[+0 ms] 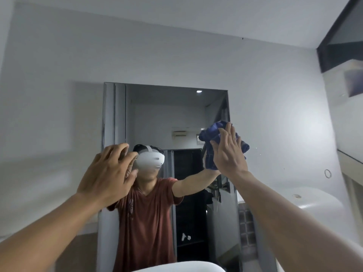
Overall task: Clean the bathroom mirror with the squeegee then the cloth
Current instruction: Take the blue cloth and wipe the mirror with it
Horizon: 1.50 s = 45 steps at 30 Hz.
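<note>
Here, a person stood before the bathroom mirror [149, 114] with the right hand [228, 152] pressed flat, fingers spread, against a crumpled blue cloth [212, 134], pinning it to the glass at the mirror's right edge, about halfway up. The left hand [107, 171] was raised in front of the mirror's left side, fingers loosely curled and holding nothing; whether its fingertips touched the glass could not be told. No squeegee was in view, and with the cloth on the mirror the work appeared to have reached its second step, the wipe-down. The upper part of the glass, above the cloth, carried the reflection of a ceiling light [199, 91], and the curved white rim of a basin [176, 266] showed at the bottom of the frame. The next move seemingly called for even pressure from the flat palm while the cloth was drawn across or down the glass, so that the bunched fabric did not slip off the edge onto the wall [275, 114] beside it.
</note>
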Available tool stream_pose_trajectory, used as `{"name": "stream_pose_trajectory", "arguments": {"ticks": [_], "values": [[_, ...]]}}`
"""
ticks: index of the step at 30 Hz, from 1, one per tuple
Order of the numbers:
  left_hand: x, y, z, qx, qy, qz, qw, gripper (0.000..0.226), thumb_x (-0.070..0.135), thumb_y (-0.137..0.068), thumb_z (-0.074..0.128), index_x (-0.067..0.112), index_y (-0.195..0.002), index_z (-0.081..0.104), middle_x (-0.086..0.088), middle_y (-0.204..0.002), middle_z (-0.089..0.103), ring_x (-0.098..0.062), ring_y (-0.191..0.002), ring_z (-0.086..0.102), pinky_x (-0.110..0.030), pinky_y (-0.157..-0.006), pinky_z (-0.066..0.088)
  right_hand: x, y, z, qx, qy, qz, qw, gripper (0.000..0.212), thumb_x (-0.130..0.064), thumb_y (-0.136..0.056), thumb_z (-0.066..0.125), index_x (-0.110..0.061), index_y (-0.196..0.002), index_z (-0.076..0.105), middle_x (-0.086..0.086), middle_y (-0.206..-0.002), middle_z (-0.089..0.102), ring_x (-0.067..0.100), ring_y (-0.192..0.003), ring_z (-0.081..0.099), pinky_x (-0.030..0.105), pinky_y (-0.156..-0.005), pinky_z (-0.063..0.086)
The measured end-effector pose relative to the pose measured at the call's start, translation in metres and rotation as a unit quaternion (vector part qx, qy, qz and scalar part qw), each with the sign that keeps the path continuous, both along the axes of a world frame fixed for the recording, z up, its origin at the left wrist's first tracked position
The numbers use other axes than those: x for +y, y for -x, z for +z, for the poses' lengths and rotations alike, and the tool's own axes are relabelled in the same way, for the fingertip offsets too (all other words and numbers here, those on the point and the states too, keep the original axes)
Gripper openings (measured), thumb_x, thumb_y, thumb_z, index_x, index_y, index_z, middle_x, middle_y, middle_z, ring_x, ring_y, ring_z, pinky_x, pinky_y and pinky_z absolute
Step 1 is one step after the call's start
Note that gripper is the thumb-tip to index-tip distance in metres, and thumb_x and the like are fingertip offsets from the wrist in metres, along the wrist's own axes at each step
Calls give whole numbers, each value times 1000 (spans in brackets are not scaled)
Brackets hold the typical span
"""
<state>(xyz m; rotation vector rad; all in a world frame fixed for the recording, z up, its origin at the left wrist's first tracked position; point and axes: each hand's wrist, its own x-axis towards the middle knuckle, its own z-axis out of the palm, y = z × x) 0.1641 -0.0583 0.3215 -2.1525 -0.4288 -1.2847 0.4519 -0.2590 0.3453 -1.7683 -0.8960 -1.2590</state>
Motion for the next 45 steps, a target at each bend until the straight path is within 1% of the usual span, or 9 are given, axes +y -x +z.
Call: {"name": "stream_pose_trajectory", "arguments": {"ticks": [4,8,12,16,22,27,34,39,45], "values": [[2,0,34,-20,-23,-21,999,54,40,-87,57,11,-132,56,-14,-136,49,-35,-121,47,-52,-92,53,4,11,-19,3,11,-11,1000,56,-39,-107,33,-8,-153,32,18,-166,21,37,-154,16,56,-125,10],[6,-1,79,-40,-31,-6,999,67,35,-89,66,9,-146,44,-20,-148,39,-41,-136,37,-57,-105,45,15,14,-23,-21,-21,-60,998,49,-37,-108,33,-10,-147,44,17,-162,32,37,-151,27,65,-120,18],[12,-3,100,-13,-32,13,999,72,42,-92,60,13,-153,33,-16,-157,28,-39,-144,27,-58,-109,41,32,27,-24,-24,-39,-67,997,62,-47,-105,17,-14,-154,36,17,-166,24,35,-154,18,63,-122,14],[11,-1,101,-5,-8,13,1000,74,47,-94,55,18,-155,26,-11,-160,22,-34,-149,19,-59,-106,44,52,50,-22,-32,-51,-44,997,65,-49,-104,13,-15,-157,30,18,-167,17,35,-155,11,62,-123,12],[10,11,111,-8,-9,9,1000,63,37,-96,55,19,-152,34,-6,-155,30,-31,-144,28,-58,-95,52,88,89,-22,-108,2,-12,994,60,-44,-106,27,-9,-154,35,20,-165,21,35,-155,15,62,-123,14],[16,18,116,0,7,10,1000,58,32,-97,56,20,-151,40,-6,-156,32,-33,-144,29,-58,-95,52,116,124,-25,-163,32,24,986,57,-42,-106,33,-9,-151,41,18,-164,28,33,-154,20,58,-124,13],[13,23,122,13,-5,32,999,59,38,-97,58,21,-151,41,-6,-156,35,-31,-142,33,-55,-97,51,153,153,-39,-285,100,42,952,55,-34,-103,54,-7,-149,44,17,-161,35,33,-152,27,61,-122,21],[16,23,122,17,-8,31,999,59,37,-97,59,21,-150,42,-7,-155,36,-32,-141,34,-57,-96,51,161,164,-49,-323,175,42,929,57,-42,-105,39,-12,-154,37,12,-165,27,31,-155,18,59,-123,15],[19,20,121,14,-9,31,999,59,36,-97,57,20,-151,38,-8,-156,33,-33,-143,31,-57,-97,51,159,158,-81,-393,240,48,887,55,-44,-106,35,-15,-152,42,11,-164,31,31,-153,23,56,-124,12]]}}
